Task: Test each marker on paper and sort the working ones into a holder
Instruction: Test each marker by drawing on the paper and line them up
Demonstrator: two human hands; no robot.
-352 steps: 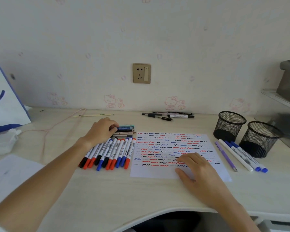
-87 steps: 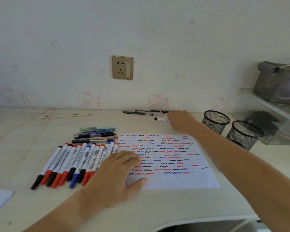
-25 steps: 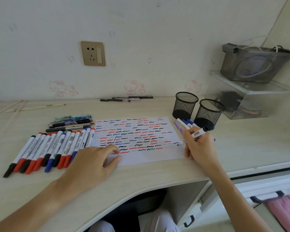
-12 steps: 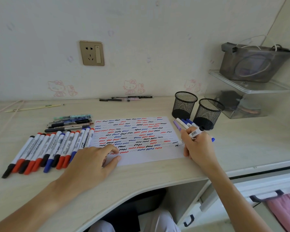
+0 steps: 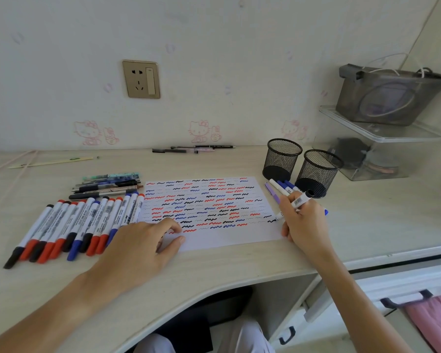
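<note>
A white sheet of paper (image 5: 229,238) covered in red, blue and black squiggles lies mid-desk. My right hand (image 5: 303,222) grips a white marker (image 5: 299,200) with a black end; its tip touches the paper's right edge beside a fresh black squiggle. My left hand (image 5: 140,245) lies flat with spread fingers on the paper's lower left corner. Left of the paper lies a row of several capped markers (image 5: 82,222). Two black mesh holders (image 5: 281,159) (image 5: 318,171) stand behind the right hand; neither shows a marker above its rim.
A few markers and a purple pen (image 5: 278,187) lie in front of the holders. More pens (image 5: 107,184) are stacked behind the marker row, others (image 5: 191,149) by the wall. A clear shelf with a grey bin (image 5: 390,98) stands at right. The desk edge curves near me.
My right hand has brought the marker's tip down onto the paper's right edge, where a black squiggle now shows. The left hand stays on the paper.
</note>
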